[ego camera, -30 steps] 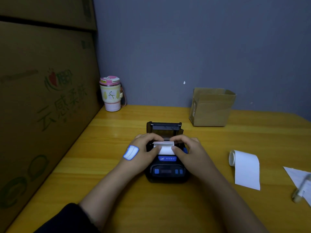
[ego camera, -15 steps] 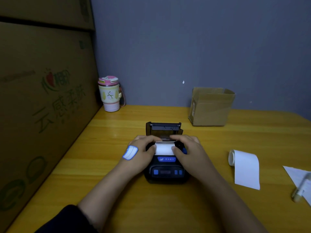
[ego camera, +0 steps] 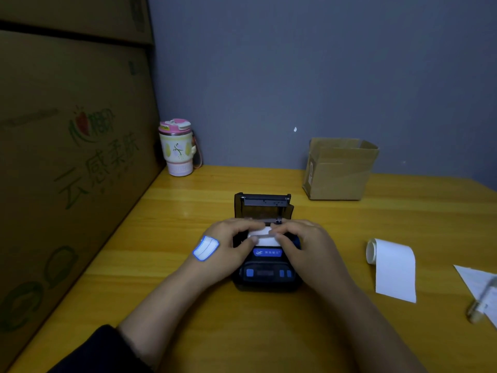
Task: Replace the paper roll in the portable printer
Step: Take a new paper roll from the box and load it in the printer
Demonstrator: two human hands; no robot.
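Note:
A small black portable printer (ego camera: 266, 275) with blue buttons sits mid-table, its lid (ego camera: 262, 205) standing open at the back. A white paper roll (ego camera: 265, 236) lies in its open bay. My left hand (ego camera: 228, 246), with a blue-edged sticker on its back, holds the roll's left side, thumb on the paper. My right hand (ego camera: 304, 246) holds the right side, fingers over the top. A second paper roll (ego camera: 391, 267), partly unrolled, lies on the table to the right.
The yellow wooden table (ego camera: 188, 305) meets a grey wall. Large cardboard boxes (ego camera: 67, 170) stand along the left. A pink-lidded tumbler (ego camera: 177, 149) and a small open cardboard box (ego camera: 340, 169) stand at the back. A paper sheet and a small tube (ego camera: 481, 302) lie at the right edge.
My fingers have shifted slightly over the roll, closing together above it. The printer and the other things have not moved.

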